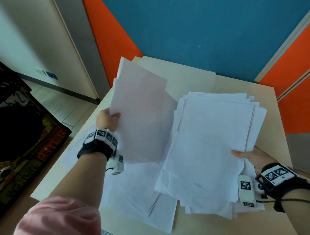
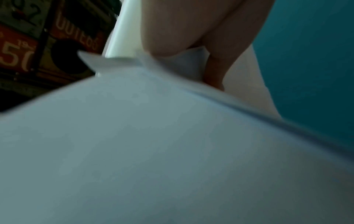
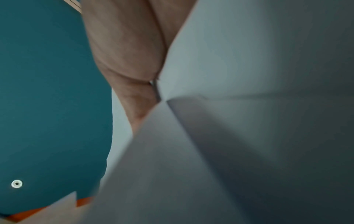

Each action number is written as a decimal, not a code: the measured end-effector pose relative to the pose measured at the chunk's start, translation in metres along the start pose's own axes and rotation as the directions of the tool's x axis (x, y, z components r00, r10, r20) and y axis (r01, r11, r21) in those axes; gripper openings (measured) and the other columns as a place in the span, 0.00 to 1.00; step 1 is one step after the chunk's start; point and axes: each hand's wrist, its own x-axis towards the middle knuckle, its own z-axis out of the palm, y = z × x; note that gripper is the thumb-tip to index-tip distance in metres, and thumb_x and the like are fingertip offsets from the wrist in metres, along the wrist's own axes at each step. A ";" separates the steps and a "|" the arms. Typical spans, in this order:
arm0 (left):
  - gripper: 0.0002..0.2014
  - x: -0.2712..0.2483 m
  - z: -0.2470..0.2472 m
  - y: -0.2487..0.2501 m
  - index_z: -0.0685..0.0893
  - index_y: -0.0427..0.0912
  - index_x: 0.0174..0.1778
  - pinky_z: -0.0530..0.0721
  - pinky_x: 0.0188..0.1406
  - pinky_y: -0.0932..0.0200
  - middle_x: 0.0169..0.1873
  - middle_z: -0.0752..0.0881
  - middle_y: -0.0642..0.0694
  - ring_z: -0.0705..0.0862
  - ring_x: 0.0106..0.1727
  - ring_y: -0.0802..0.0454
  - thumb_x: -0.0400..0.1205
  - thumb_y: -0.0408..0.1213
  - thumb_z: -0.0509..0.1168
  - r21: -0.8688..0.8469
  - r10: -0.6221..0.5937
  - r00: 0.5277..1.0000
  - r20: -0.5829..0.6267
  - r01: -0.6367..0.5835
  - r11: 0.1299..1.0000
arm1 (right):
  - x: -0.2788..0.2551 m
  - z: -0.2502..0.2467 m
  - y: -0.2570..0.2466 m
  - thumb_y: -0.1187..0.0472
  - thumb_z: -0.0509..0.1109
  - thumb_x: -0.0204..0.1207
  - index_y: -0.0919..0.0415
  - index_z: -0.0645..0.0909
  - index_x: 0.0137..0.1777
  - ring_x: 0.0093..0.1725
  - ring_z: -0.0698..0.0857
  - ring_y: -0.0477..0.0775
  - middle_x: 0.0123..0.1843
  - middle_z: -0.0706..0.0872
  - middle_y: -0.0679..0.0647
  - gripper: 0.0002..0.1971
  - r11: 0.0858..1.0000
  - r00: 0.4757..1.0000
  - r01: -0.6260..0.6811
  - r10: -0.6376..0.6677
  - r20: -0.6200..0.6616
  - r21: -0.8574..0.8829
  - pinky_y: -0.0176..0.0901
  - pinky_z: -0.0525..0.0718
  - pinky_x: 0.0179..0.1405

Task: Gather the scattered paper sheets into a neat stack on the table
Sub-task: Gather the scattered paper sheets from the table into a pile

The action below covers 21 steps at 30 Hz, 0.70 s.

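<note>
Your right hand (image 1: 253, 157) grips the big uneven stack of sheets (image 1: 215, 141) at its near right edge, thumb on top, the other fingers hidden beneath. It's tilted up over the bench (image 1: 188, 76). Your left hand (image 1: 107, 119) pinches a few lifted sheets (image 1: 141, 109) at their left edge, thumb in front, held just left of the stack. More loose sheets (image 1: 136, 194) lie flat on the bench below. Blue wall panel (image 1: 209, 26) behind.

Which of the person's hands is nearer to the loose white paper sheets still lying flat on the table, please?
Left. The left hand lifts sheets just above the flat white sheets; the right hand grips the big paper pile further right.
</note>
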 end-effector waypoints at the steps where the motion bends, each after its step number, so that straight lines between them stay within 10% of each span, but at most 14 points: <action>1: 0.16 0.003 -0.009 0.004 0.82 0.32 0.62 0.78 0.56 0.50 0.59 0.85 0.32 0.83 0.61 0.35 0.80 0.34 0.64 -0.035 0.012 1.000 -0.015 -0.013 0.999 | 0.000 -0.004 0.002 0.42 0.85 0.11 0.59 0.83 0.49 0.57 0.84 0.61 0.55 0.87 0.62 0.55 1.000 1.000 0.000 0.000 -0.004 0.007 0.57 0.77 0.64; 7: 0.20 0.010 -0.035 0.021 0.81 0.31 0.63 0.82 0.57 0.49 0.52 0.85 0.39 0.84 0.50 0.44 0.78 0.38 0.68 -0.226 -0.003 0.999 0.051 0.014 0.974 | -0.011 -0.012 0.004 0.43 0.86 0.12 0.63 0.82 0.55 0.58 0.82 0.62 0.56 0.85 0.62 0.59 0.999 0.999 0.027 -0.026 -0.024 0.022 0.59 0.73 0.70; 13: 0.24 -0.040 0.012 0.024 0.79 0.37 0.67 0.73 0.60 0.58 0.58 0.83 0.41 0.81 0.63 0.41 0.78 0.47 0.67 0.101 -0.035 0.947 0.319 0.003 0.995 | -0.014 -0.004 0.003 0.44 0.88 0.26 0.64 0.81 0.61 0.60 0.85 0.63 0.59 0.88 0.61 0.56 1.000 1.000 0.010 -0.010 -0.019 0.022 0.62 0.75 0.69; 17: 0.36 -0.072 0.050 0.005 0.84 0.37 0.62 0.83 0.62 0.42 0.52 0.90 0.40 0.88 0.54 0.40 0.60 0.49 0.81 -0.188 -0.011 0.752 0.659 0.179 0.966 | -0.024 0.011 -0.001 0.70 0.73 0.70 0.67 0.78 0.65 0.64 0.82 0.66 0.59 0.86 0.64 0.22 1.000 1.000 -0.008 0.008 0.004 0.005 0.65 0.74 0.69; 21: 0.39 -0.093 0.088 -0.006 0.87 0.45 0.51 0.84 0.58 0.42 0.49 0.91 0.42 0.89 0.52 0.40 0.42 0.50 0.86 -0.226 0.037 0.567 0.823 0.267 0.937 | -0.032 0.020 0.011 0.69 0.59 0.81 0.66 0.76 0.62 0.65 0.76 0.62 0.64 0.80 0.60 0.12 0.993 0.989 -0.101 0.106 -0.107 0.058 0.53 0.74 0.66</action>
